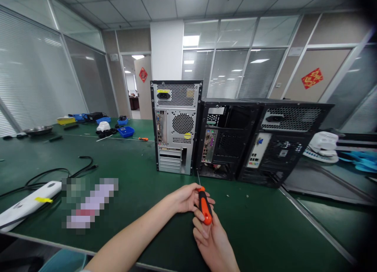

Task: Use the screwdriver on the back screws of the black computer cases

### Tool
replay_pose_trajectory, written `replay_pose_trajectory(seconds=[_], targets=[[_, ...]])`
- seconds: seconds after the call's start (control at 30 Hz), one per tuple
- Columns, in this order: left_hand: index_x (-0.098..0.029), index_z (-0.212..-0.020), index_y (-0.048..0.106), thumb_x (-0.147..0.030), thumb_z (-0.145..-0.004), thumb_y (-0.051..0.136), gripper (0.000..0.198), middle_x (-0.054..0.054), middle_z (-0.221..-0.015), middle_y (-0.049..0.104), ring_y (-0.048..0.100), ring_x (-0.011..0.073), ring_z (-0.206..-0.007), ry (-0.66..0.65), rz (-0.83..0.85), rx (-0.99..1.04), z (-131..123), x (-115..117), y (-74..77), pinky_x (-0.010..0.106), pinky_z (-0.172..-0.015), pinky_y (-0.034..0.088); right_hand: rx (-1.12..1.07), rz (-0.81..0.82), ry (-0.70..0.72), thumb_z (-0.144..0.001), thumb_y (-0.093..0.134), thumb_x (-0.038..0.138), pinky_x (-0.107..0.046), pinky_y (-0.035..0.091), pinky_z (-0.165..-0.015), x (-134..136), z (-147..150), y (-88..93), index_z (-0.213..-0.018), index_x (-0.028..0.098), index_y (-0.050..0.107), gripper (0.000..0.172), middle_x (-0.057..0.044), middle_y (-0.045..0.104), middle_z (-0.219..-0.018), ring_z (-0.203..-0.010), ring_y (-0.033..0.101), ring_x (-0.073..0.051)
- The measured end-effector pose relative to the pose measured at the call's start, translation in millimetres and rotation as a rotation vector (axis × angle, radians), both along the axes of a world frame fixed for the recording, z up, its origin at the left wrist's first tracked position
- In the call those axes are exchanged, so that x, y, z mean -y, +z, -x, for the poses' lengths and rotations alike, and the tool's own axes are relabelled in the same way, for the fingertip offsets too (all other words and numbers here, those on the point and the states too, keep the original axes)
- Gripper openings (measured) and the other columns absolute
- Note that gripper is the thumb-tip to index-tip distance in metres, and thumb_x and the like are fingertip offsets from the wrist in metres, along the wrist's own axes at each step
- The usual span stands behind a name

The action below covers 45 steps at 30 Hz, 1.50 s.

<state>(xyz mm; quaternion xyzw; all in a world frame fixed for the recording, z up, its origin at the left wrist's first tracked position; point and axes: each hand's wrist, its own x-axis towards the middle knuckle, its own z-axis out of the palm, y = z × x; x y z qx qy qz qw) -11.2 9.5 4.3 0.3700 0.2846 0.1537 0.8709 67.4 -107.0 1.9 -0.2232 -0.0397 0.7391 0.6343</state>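
An orange and black screwdriver [205, 205] is in both my hands, its thin shaft pointing away toward the lower edge of the computer cases. My left hand [188, 197] pinches the front of the handle, while my right hand [207, 232] has its fingers around the rear end. Just beyond stand three computer cases with their backs toward me: a silver-backed tower [173, 146], a black case [226, 146] in the middle and another black case [282, 146] on the right. Whether the screwdriver's tip touches the middle case, I cannot tell.
Small screws [247, 196] lie right of my hands. A white power strip [32, 205] with black cables is at the left. Blue trays [126, 131] and a second orange screwdriver [143, 139] sit farther back on the green table [141, 225]. White and blue items are at the far right.
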Motion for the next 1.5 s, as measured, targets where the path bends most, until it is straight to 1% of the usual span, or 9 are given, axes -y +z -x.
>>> replay_pose_trajectory(seconds=[0.27, 0.43, 0.63, 0.83, 1.0, 1.17, 1.27, 1.37, 1.5], targets=[[-0.007, -0.091, 0.060, -0.034, -0.085, 0.045, 0.032, 0.015, -0.093, 0.071, 0.067, 0.0226, -0.090, 0.013, 0.042, 0.032, 0, 3, 4.6, 0.035, -0.088, 0.045, -0.179, 0.007, 0.008, -0.069, 0.073, 0.023, -0.011, 0.016, -0.032, 4, 4, 2.1, -0.079, 0.020, 0.052, 0.024, 0.010, 0.044, -0.059, -0.036, 0.026, 0.001], [-0.005, -0.091, 0.060, -0.035, -0.088, 0.042, 0.035, 0.016, -0.093, 0.070, 0.067, 0.0226, -0.089, 0.031, 0.067, 0.049, 0, 3, 3.6, 0.035, -0.090, 0.044, -0.282, -0.019, 0.021, -0.077, 0.065, 0.017, -0.011, 0.017, -0.033, 5, 4, 0.3, -0.089, 0.021, 0.051, 0.018, 0.011, 0.043, -0.061, -0.036, 0.027, 0.002], [-0.004, -0.091, 0.060, -0.029, -0.089, 0.045, 0.030, 0.017, -0.093, 0.070, 0.068, 0.0227, -0.091, 0.027, 0.093, 0.099, 0, 1, -1.2, 0.034, -0.093, 0.042, -0.399, -0.040, 0.033, -0.088, 0.052, 0.017, -0.011, 0.019, -0.034, 3, 3, -9.0, -0.088, 0.021, 0.046, 0.007, 0.011, 0.040, -0.060, -0.035, 0.028, 0.001], [-0.004, -0.092, 0.059, -0.028, -0.091, 0.049, 0.026, 0.017, -0.093, 0.070, 0.069, 0.0224, -0.090, 0.019, 0.090, 0.152, 1, -1, -5.0, 0.034, -0.093, 0.042, -0.412, -0.041, 0.032, -0.090, 0.048, 0.018, -0.012, 0.020, -0.034, 1, 4, -9.1, -0.091, 0.021, 0.046, 0.004, 0.011, 0.041, -0.060, -0.035, 0.030, 0.000], [-0.007, -0.090, 0.056, -0.026, -0.097, 0.037, 0.029, 0.016, -0.091, 0.070, 0.069, 0.0213, -0.086, 0.060, 0.079, 0.098, 0, 1, -3.9, 0.036, -0.092, 0.043, -0.360, -0.031, 0.022, -0.083, 0.058, 0.017, -0.011, 0.019, -0.033, 1, 6, -8.1, -0.091, 0.021, 0.047, 0.013, 0.012, 0.041, -0.060, -0.036, 0.029, 0.000], [-0.008, -0.087, 0.055, -0.028, -0.096, 0.039, 0.027, 0.016, -0.090, 0.070, 0.069, 0.0208, -0.085, 0.076, 0.045, 0.093, 0, 2, -3.5, 0.033, -0.086, 0.045, -0.249, -0.039, 0.020, -0.075, 0.066, 0.019, -0.011, 0.017, -0.033, 2, 8, -9.1, -0.086, 0.020, 0.048, 0.021, 0.012, 0.040, -0.058, -0.037, 0.028, 0.000], [-0.008, -0.086, 0.056, -0.030, -0.096, 0.042, 0.027, 0.016, -0.089, 0.070, 0.069, 0.0206, -0.082, 0.092, 0.034, 0.067, -1, 2, -2.6, 0.032, -0.081, 0.047, -0.156, -0.018, 0.033, -0.076, 0.065, 0.026, -0.012, 0.016, -0.033, 2, 8, -7.2, -0.079, 0.020, 0.046, 0.020, 0.012, 0.041, -0.057, -0.036, 0.027, 0.000], [-0.008, -0.085, 0.056, -0.029, -0.096, 0.042, 0.027, 0.015, -0.085, 0.070, 0.069, 0.0207, -0.080, 0.122, 0.021, 0.014, -2, 4, -0.3, 0.032, -0.079, 0.047, -0.037, 0.043, 0.024, -0.080, 0.058, 0.035, -0.013, 0.016, -0.032, 1, 8, -4.8, -0.080, 0.019, 0.047, 0.019, 0.009, 0.045, -0.059, -0.035, 0.026, 0.000], [-0.009, -0.084, 0.057, -0.027, -0.096, 0.042, 0.026, 0.013, -0.081, 0.071, 0.070, 0.0194, -0.075, 0.170, -0.014, -0.057, -3, 8, 4.2, 0.032, -0.078, 0.048, 0.208, 0.123, -0.114, -0.076, 0.055, 0.048, -0.015, 0.016, -0.031, 2, 10, -5.1, -0.085, 0.020, 0.047, 0.030, 0.007, 0.050, -0.062, -0.035, 0.031, -0.002]])
